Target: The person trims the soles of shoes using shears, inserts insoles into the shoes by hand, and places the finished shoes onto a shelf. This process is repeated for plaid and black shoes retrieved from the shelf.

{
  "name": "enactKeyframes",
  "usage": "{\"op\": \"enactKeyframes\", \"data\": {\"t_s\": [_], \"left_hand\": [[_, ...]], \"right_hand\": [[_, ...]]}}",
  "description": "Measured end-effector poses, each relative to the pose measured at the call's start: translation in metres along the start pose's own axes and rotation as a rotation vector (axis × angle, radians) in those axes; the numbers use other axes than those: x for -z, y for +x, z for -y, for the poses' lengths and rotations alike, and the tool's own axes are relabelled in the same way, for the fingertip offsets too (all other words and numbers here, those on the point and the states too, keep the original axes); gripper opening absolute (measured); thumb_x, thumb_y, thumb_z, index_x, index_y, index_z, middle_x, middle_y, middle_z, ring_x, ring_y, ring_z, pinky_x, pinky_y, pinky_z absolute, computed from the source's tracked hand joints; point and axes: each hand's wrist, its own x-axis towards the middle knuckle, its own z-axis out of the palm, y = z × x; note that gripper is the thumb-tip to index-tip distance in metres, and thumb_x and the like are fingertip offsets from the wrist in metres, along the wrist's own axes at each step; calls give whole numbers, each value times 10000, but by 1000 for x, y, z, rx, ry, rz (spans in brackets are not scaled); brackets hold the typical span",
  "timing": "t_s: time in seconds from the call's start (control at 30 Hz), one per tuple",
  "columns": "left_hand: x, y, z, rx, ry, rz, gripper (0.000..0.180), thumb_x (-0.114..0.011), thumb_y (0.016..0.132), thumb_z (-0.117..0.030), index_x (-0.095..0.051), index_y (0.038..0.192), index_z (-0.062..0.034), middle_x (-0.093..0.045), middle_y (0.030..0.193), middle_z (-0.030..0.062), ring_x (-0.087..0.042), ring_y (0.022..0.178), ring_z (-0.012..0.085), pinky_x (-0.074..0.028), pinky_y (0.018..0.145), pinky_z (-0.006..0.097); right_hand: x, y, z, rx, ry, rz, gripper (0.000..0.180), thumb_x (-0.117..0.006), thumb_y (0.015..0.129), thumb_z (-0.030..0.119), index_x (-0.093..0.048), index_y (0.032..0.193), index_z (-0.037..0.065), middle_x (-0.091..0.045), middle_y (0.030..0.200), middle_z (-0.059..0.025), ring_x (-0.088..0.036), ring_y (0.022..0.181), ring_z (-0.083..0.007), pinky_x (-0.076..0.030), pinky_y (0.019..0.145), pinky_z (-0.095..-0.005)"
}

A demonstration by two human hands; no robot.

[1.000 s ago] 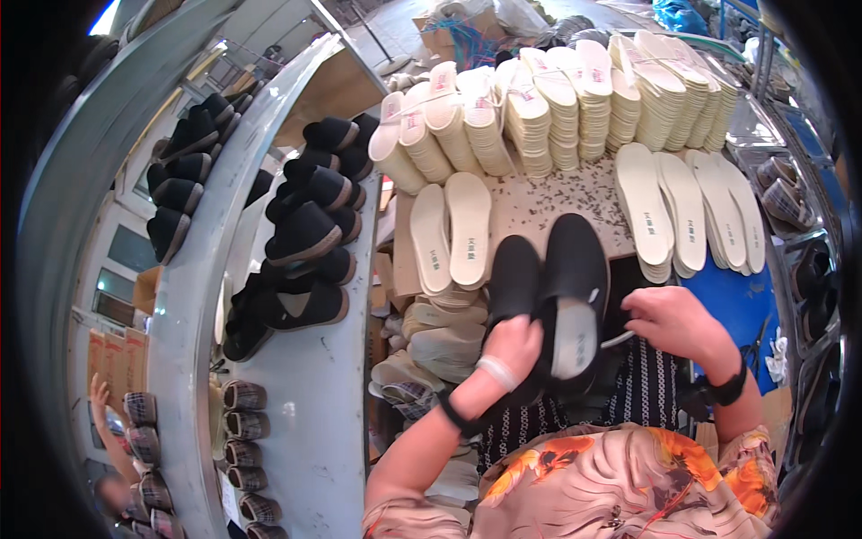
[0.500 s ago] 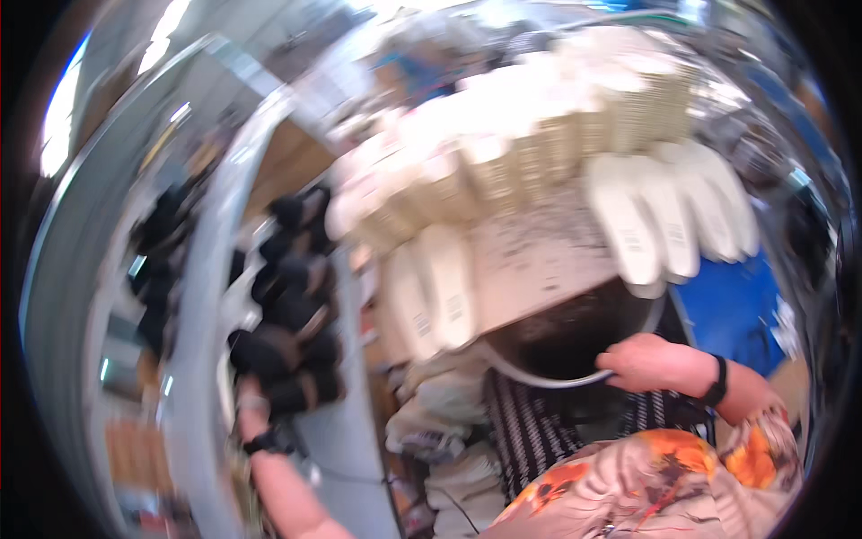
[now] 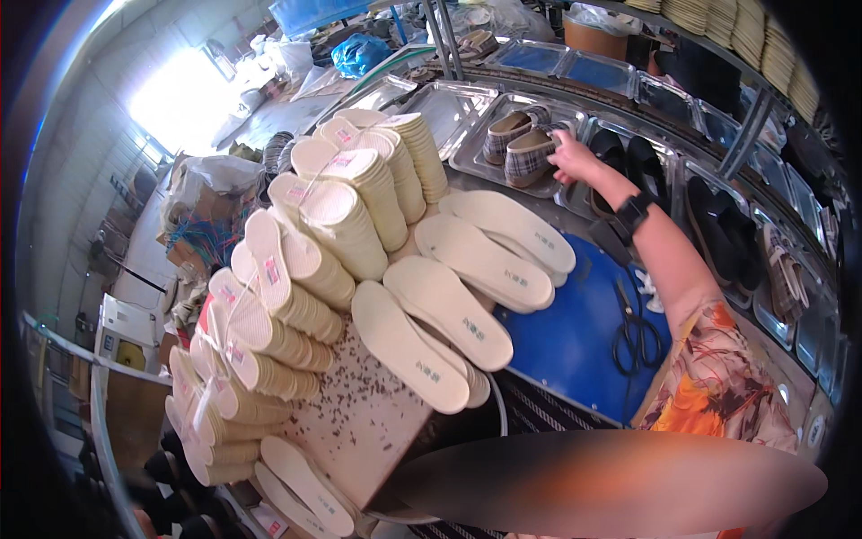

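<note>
My right hand (image 3: 575, 159) reaches out to a metal tray (image 3: 462, 162) on the rack at the far right. Its fingers are curled at the edge of a plaid slip-on shoe (image 3: 528, 162), touching it. The other plaid shoe (image 3: 508, 133) of the pair stands beside it in the same tray. A black watch (image 3: 634, 212) is on my right wrist. My left hand is out of view. Nearer, pale cream insoles (image 3: 449, 310) lie overlapping along the table edge, with tied stacks of insoles (image 3: 346, 216) behind and to the left.
A blue board (image 3: 575, 359) with black scissors (image 3: 636, 332) on it lies by my right arm. More trays hold black shoes (image 3: 718, 229) and another plaid pair (image 3: 783, 269). A metal rack post (image 3: 747, 135) stands at the right. A blurred oval covers the lower part.
The view has swung right. My right hand has left the rim of the round bin and moved to the plaid shoes. My left hand, formerly among black shoes on the left, has gone from view.
</note>
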Motion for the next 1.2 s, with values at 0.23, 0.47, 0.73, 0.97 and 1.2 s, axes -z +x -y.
{"op": "enactKeyframes", "data": {"t_s": [0.23,0.47,0.73,0.97,1.2], "left_hand": [[-100,-136,-187,-526,201,436,257,-551,882,-168,-586,1090,-20,-662,917,152,-646,738,241,-507,623,322],[-142,-153,-217,-553,133,569,257,-594,838,-116,-588,1064,7,-662,868,135,-643,752,200,-510,652,290],[-180,-193,-237,-313,-477,1037,293,-582,849,-142,-547,1096,12,-641,830,140,-640,721,197,-501,648,287],[-172,-241,-250,356,-1403,920,635,-555,891,-243,-220,1370,4,-325,1336,222,-457,1114,233,-407,906,313],[-249,-262,-122,-329,-395,569,599,-647,789,-258,-395,1247,35,-412,1248,267,-417,1156,341,-333,969,405]], "right_hand": [[-103,83,61,151,-386,-22,441,-470,742,25,-352,1164,-29,-608,909,-264,-648,736,-353,-537,601,-428],[-99,156,-9,267,-277,-99,276,-613,740,229,-620,973,81,-601,683,-147,-611,557,-239,-480,420,-358],[34,-2,48,474,434,141,321,-543,873,302,-611,994,12,-602,896,-35,-545,818,-116,-408,787,-244],[-71,-374,134,1493,-92,503,227,-684,680,232,-507,591,122,-484,492,-57,-530,434,-216,-406,390,-324],[-153,-452,68,1373,-241,921,239,-614,773,296,-564,863,80,-615,705,-123,-625,614,-283,-496,544,-392]]}}
